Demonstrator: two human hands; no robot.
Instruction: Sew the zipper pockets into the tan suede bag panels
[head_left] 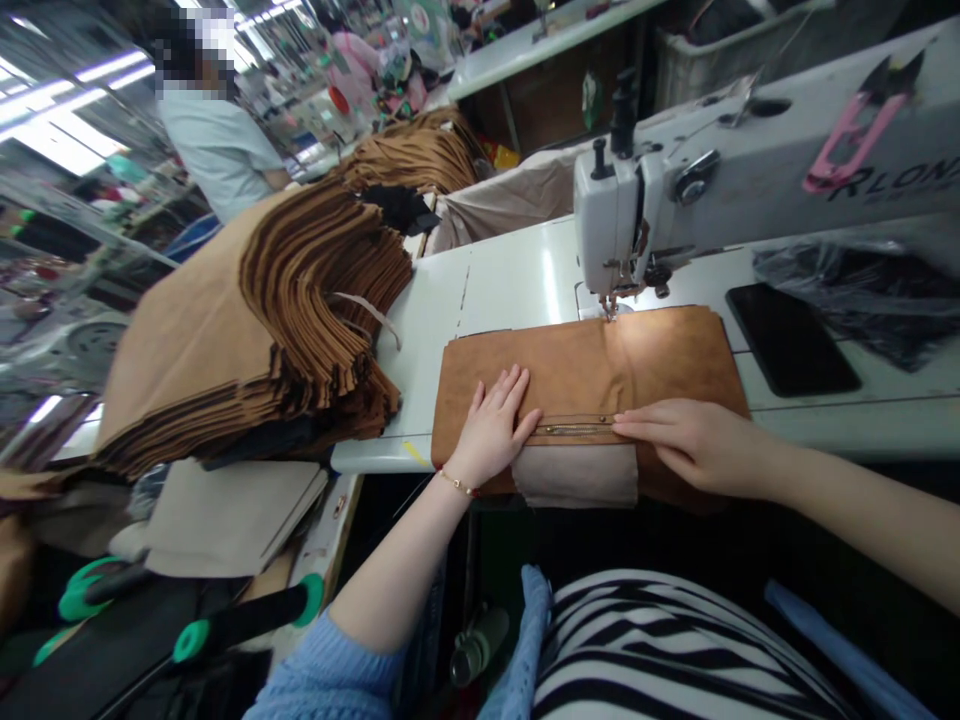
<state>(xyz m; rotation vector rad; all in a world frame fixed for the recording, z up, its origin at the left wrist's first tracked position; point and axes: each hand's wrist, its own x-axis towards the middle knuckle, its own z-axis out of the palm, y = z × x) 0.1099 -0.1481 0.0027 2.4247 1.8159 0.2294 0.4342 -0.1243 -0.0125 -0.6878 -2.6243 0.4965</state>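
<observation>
A brown fabric panel (540, 365) lies on the white sewing table, its far edge under the needle area of the sewing machine (611, 230). Near its front edge runs a zipper (577, 430), with a pale grey lining piece (577, 475) hanging below it over the table's edge. My left hand (495, 425) rests flat on the panel left of the zipper, fingers spread. At the zipper's right end lies my right hand (686, 445), fingers stretched out together and pressing on the panel. Neither hand grips anything that I can see.
A tall stack of brown panels (300, 300) stands on the left. To the right are a black phone (793, 340) and a clear plastic bag (877, 300) with dark contents. Pink-handled snippers (855, 135) sit on the machine arm. A person (217, 140) is behind the stack.
</observation>
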